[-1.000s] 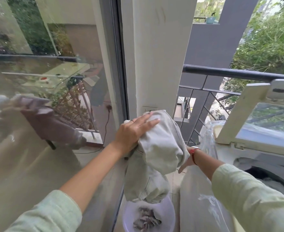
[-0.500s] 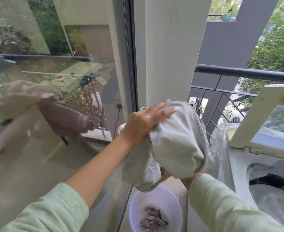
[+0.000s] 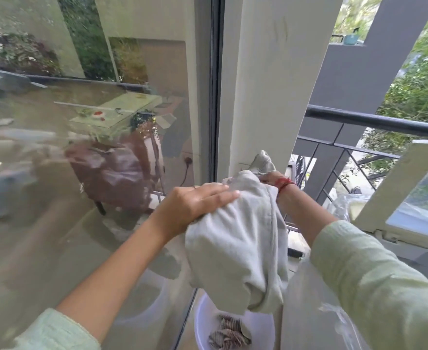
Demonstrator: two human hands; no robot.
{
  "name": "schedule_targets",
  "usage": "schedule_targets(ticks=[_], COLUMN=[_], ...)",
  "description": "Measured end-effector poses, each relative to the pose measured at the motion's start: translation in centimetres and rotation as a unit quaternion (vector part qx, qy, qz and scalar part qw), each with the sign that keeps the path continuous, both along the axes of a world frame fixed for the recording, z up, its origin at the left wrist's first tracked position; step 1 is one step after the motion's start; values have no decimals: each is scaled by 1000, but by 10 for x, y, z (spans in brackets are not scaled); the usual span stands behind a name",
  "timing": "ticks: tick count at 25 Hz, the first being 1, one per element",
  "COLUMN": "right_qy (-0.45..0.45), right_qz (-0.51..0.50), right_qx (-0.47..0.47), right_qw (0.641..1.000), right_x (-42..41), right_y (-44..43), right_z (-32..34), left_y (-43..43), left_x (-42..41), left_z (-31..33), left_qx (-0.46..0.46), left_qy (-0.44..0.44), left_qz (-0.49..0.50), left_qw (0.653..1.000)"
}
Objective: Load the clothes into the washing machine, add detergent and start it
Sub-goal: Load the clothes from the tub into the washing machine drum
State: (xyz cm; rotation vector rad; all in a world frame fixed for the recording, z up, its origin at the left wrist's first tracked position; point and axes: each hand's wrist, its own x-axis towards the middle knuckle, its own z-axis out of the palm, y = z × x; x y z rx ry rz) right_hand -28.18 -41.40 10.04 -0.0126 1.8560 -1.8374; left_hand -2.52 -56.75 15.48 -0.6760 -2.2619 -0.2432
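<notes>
Head view, person standing on a balcony beside a washing machine. Left hand (image 3: pixel 195 205): fingers extended and lying close together, palm down, pressed flat on the upper surface of a pale grey-green garment (image 3: pixel 238 251); the underside of the hand is hidden, so whether the thumb grips the cloth cannot be told. Right hand (image 3: pixel 268 176): largely covered by the fabric, with only the wrist and part of the knuckles visible; it appears closed on the top of the garment, where a small twist of cloth stands up just above it. A red thread bracelet (image 3: pixel 285 184) circles the right wrist. Both forearms emerge from light green sleeves (image 3: pixel 374 279).

The garment is bunched and held in the air between the two hands, its lower folds hanging directly over a white basin (image 3: pixel 203 324) on the floor. The basin contains a striped piece of cloth (image 3: pixel 229 335). At the right edge, the raised lid (image 3: pixel 394 190) of the washing machine stands tilted open, with clear plastic sheeting (image 3: pixel 344 210) near its base. A dark railing (image 3: pixel 374 122) runs behind, and a glass door (image 3: pixel 94 147) fills the left side.
</notes>
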Motion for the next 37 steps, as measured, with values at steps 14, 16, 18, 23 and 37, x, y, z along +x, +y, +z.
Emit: schedule_targets(ticks=[14,16,18,23,37], right_qy=[110,105,107,128,316], right_qz=[-65,-67,-53,-56,-356], right_qx=[-274,-277,-293,-326,-235], right_qw=[953,953,948,935,847], right_x=[73,80,89,91,51], right_y=[50,54,63,110,412], right_z=[103,112,123,143,188], left_y=[-23,3,22,84,316], left_x=[-26,-51,-78,-126,-164], left_z=[-140,-99,-70,-20,129], left_qx=[363,603,651,632,507], left_qy=[-273,-340,-391,-425,69], left_qz=[207,115,52,-16,-42], left_qw=[867,712,649,648,858])
